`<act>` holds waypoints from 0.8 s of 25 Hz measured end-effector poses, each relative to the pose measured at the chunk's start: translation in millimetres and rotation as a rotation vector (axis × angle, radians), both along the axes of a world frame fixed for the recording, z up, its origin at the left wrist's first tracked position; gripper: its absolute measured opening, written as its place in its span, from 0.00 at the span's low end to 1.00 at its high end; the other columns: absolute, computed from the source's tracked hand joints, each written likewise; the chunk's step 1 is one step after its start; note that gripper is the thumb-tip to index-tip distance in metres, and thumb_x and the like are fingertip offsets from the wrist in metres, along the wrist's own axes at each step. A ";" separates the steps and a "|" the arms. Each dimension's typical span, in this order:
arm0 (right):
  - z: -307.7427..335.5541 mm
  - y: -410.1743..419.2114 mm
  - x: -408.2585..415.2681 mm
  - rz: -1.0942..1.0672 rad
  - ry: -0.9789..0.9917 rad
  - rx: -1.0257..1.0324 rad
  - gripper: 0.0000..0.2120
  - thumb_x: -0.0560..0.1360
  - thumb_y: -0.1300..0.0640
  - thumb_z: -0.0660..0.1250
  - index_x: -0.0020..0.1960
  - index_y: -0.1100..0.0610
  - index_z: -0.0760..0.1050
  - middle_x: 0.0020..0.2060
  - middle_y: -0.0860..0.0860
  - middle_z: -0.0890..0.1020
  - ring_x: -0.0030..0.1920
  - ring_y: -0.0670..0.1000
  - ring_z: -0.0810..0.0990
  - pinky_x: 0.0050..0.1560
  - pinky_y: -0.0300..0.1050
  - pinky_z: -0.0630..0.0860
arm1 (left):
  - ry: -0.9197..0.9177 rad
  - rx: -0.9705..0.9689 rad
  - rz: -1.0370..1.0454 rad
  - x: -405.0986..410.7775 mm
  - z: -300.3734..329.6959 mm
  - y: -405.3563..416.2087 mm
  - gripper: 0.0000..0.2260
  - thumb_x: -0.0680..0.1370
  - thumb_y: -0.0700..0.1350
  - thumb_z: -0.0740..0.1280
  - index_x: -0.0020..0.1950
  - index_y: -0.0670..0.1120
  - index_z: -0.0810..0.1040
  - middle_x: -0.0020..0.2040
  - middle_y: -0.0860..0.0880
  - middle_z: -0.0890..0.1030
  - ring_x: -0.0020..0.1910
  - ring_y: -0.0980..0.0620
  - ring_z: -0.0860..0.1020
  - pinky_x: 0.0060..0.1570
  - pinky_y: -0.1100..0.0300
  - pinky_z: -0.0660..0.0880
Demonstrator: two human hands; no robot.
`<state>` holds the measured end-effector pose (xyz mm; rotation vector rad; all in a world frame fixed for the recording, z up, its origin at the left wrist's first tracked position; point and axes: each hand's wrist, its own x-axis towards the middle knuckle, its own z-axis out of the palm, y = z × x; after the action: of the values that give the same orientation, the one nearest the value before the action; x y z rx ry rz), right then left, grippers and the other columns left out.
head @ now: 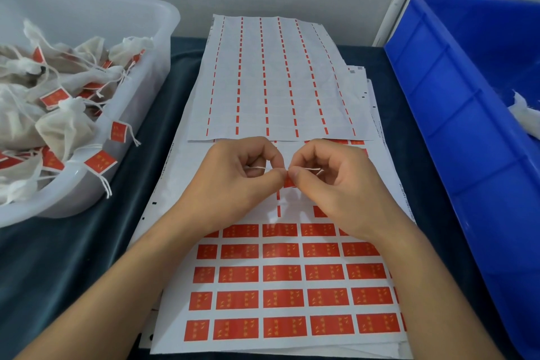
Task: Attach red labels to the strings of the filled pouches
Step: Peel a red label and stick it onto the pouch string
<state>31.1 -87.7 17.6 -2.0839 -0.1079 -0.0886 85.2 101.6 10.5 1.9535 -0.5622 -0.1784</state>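
A thin white string runs between my two hands above the label sheet. My left hand pinches the string with thumb and forefinger. My right hand pinches it from the other side, with a small red label folded at the fingertips. The pouch on this string is hidden behind my hands. Below my hands lies a sheet of red labels in rows. A clear tub at the left holds several filled white pouches with red labels on their strings.
A used label sheet with only red strips left lies at the back of the dark blue table cloth. A blue crate stands at the right with white pouch fabric inside.
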 end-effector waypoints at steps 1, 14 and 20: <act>-0.4 -0.2 0.1 -0.003 0.008 0.012 0.04 0.80 0.57 0.70 0.48 0.49 0.81 0.41 0.42 0.84 0.47 0.46 0.83 0.47 0.41 0.83 | 0.009 -0.008 0.007 -0.6 0.4 -0.4 0.05 0.77 0.49 0.73 0.41 0.52 0.82 0.24 0.56 0.68 0.25 0.57 0.65 0.28 0.69 0.66; 0.0 1.0 -0.2 0.008 0.013 0.041 0.05 0.81 0.55 0.68 0.48 0.47 0.80 0.43 0.41 0.84 0.49 0.47 0.83 0.49 0.47 0.84 | 0.044 -0.080 -0.006 1.0 1.1 1.6 0.06 0.76 0.51 0.71 0.42 0.51 0.83 0.26 0.56 0.70 0.26 0.58 0.67 0.29 0.67 0.66; 1.7 -0.5 -0.2 0.003 -0.033 0.082 0.03 0.77 0.53 0.67 0.46 0.50 0.80 0.41 0.43 0.84 0.47 0.49 0.84 0.46 0.44 0.83 | 0.080 -0.107 -0.044 -0.3 1.1 0.9 0.06 0.76 0.51 0.71 0.43 0.50 0.83 0.27 0.49 0.70 0.27 0.56 0.67 0.30 0.66 0.67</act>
<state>30.9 -88.2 19.3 -2.0012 -0.1251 -0.1239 85.0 102.5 11.6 1.8231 -0.5507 -0.2484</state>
